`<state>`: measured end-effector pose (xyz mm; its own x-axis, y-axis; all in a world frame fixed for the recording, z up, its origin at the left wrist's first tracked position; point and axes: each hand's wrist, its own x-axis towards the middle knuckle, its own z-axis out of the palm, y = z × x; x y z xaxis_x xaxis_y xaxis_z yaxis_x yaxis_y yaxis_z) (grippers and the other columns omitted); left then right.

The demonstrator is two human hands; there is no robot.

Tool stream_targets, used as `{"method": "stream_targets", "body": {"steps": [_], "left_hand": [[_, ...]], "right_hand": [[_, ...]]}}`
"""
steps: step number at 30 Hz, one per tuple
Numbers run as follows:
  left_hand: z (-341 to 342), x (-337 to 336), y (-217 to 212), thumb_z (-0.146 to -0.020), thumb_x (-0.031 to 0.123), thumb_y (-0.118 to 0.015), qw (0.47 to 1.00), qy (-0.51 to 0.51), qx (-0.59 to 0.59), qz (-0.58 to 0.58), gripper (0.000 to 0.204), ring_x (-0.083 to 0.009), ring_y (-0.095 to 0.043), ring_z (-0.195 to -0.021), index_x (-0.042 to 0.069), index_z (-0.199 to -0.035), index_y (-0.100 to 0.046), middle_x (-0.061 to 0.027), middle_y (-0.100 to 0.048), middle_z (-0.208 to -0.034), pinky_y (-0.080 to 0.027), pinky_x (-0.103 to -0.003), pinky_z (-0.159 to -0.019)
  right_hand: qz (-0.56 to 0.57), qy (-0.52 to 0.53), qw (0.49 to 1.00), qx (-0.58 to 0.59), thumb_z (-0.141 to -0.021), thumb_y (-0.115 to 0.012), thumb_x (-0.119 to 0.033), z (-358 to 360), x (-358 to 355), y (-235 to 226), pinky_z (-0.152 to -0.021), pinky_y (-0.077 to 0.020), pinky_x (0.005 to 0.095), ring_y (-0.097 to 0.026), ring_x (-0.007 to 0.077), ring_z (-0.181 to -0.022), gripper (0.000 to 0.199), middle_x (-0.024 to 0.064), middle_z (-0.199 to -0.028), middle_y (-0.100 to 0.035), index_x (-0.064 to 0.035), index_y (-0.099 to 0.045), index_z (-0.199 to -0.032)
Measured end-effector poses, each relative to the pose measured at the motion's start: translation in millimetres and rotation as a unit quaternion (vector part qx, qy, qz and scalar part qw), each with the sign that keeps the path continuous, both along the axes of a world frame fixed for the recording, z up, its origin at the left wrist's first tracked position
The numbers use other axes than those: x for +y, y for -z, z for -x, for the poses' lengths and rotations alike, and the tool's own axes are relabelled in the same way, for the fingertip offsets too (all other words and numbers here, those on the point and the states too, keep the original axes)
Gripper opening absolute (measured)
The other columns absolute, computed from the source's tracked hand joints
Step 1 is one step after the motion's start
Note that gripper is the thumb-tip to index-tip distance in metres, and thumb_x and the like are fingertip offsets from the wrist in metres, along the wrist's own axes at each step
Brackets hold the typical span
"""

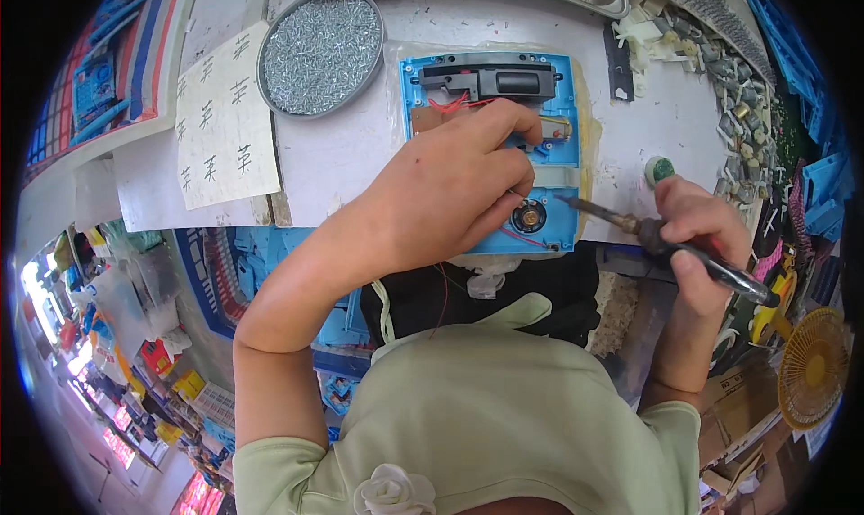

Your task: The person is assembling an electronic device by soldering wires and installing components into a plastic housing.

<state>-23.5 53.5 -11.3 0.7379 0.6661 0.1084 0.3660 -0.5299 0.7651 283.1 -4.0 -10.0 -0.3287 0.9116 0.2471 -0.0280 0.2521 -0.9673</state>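
A blue plastic housing lies open on the table in front of me, with a black battery compartment along its far side. A small round speaker sits in its near right part, and red wires run inside it. My left hand is over the middle of the housing, fingers bent and pressed together; what they pinch is hidden. My right hand grips a soldering iron by its dark handle. The iron's tip points left, over the housing's right edge near the speaker.
A round tray of small screws stands at the far left beside a sheet of paper. Small motors and white parts are heaped at the right. A green-topped roll stands near my right hand. A yellow fan is at lower right.
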Motion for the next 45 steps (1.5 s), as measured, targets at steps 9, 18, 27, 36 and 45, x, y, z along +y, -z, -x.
{"method": "stream_targets", "body": {"steps": [9,18,27,36,45], "left_hand": [[-1,-1,3,-0.080,0.000,-0.072,0.998,0.006,0.010,-0.056,0.015,-0.0327,-0.063,-0.095,0.005,-0.090,-0.061,-0.0130,-0.059,-0.117,-0.053,-0.041,-0.079],[-1,-1,5,-0.080,0.001,-0.072,0.999,0.002,0.000,-0.048,0.016,-0.0333,-0.063,-0.096,0.005,-0.091,-0.061,-0.0131,-0.059,-0.116,-0.053,-0.041,-0.080],[-1,-1,4,-0.081,0.002,-0.072,0.999,0.004,0.003,-0.046,0.015,-0.0336,-0.063,-0.099,0.005,-0.091,-0.060,-0.0132,-0.060,-0.116,-0.053,-0.042,-0.081],[-1,-1,5,-0.081,0.003,-0.072,0.999,0.005,0.010,-0.050,0.016,-0.0331,-0.063,-0.099,0.005,-0.090,-0.061,-0.0125,-0.059,-0.115,-0.053,-0.042,-0.082],[-2,-1,3,-0.080,0.002,-0.072,0.999,0.003,0.019,-0.040,0.015,-0.0326,-0.063,-0.099,0.005,-0.090,-0.061,-0.0121,-0.059,-0.115,-0.053,-0.042,-0.082]], "right_hand": [[-0.068,-0.068,0.994,-0.046,-0.070,-0.069,-0.013,18,23,2,-0.058,-0.0400,0.0353,-0.049,0.0220,-0.058,0.022,0.0062,-0.069,-0.061,-0.0007,-0.070,-0.088],[-0.067,-0.068,0.993,-0.067,-0.068,-0.070,-0.014,22,29,1,-0.057,-0.0407,0.0351,-0.050,0.0230,-0.058,0.021,0.0062,-0.067,-0.060,-0.0011,-0.070,-0.085],[-0.073,-0.074,0.991,-0.081,-0.069,-0.070,-0.015,23,30,1,-0.055,-0.0398,0.0344,-0.050,0.0231,-0.058,0.021,0.0059,-0.066,-0.060,-0.0015,-0.070,-0.085],[0.002,-0.042,0.997,-0.059,-0.074,-0.072,-0.018,20,25,2,-0.056,-0.0346,0.0331,-0.045,0.0181,-0.057,0.025,0.0049,-0.064,-0.053,0.0020,-0.069,-0.089],[-0.014,-0.030,0.998,-0.049,-0.076,-0.072,-0.020,13,20,3,-0.058,-0.0340,0.0331,-0.042,0.0181,-0.057,0.026,0.0036,-0.063,-0.049,0.0022,-0.068,-0.089]]}}
